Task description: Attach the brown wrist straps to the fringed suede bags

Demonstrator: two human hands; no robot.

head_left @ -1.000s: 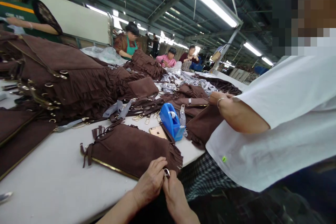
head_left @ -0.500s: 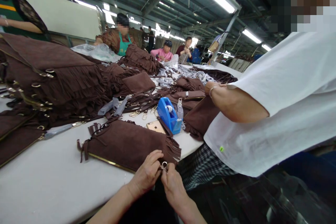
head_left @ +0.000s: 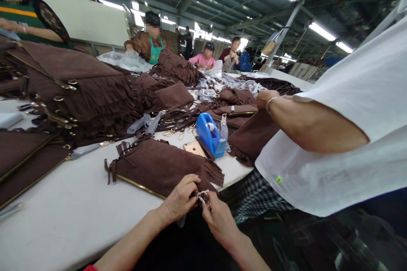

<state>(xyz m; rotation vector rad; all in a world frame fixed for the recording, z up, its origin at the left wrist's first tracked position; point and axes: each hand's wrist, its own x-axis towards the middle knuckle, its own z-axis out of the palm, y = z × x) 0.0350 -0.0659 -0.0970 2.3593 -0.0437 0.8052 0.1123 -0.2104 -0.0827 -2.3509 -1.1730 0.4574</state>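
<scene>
- Grip: both are drawn together on one metal fitting (head_left: 202,194). The left hand (head_left: 182,197) pinches its left end; the right hand (head_left: 221,218) pinches the other. Fingers hide the exact contact.
- Reason for the hold: probably one hand steadies so small a piece while the other works it.
- A pale translucent scrap (head_left: 181,222) shows below the left hand; its attachment cannot be made out.
- Brown bag (head_left: 162,161): lies flat at the near edge of the tabletop (head_left: 63,220), its right corner at the hands and its zip (head_left: 140,185) facing the wearer, presumably so that the corner stays within easy reach while the tabletop bears the weight.
- Behind the bag: a phone (head_left: 194,148), just beside a blue tape dispenser (head_left: 210,135), with loose clasps (head_left: 181,135) near; these crowd the far side but leave the fingers unobstructed.
- Left: a tall stack of fringed bags (head_left: 85,80) limits room there.
- Right: a co-worker's white sleeve (head_left: 356,76) and forearm (head_left: 314,125) reach over another dark bag (head_left: 256,133), narrowing space on that side.
</scene>
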